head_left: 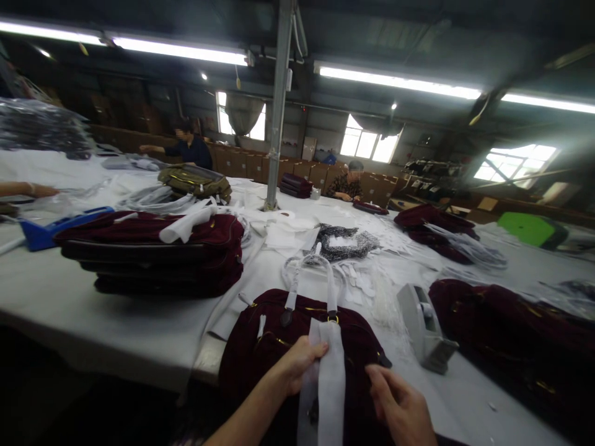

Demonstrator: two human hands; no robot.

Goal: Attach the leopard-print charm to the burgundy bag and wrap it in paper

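Well, the maroon bag (359, 365) lies at the near edge of the desk (121, 334), right in front of the worker, with a white strip (331, 371) hanging down over its front. The left hand (300, 365) has that strip pinched under its thumb; the right hand (400, 399) is by the bag's right side, fingers curled, and from here I can't tell whether there's anything between them. My worry is the strip: it looks thin and soft, so a hard tug might crease or tear it, and a loose pinch could let it slide off askew. It might also snag on the gold ring under the wrapped handle (331, 288). The bag's lower part runs out of my sight, so I can't say how much overhangs; a downward pull could drag it off.

As for room, the tape dispenser (423, 334) stands just beside the bag on the right, where an elbow might knock it, with more bags (502, 328) past it. Leftward there's a bare stretch of cloth before the stacked bags (158, 260).
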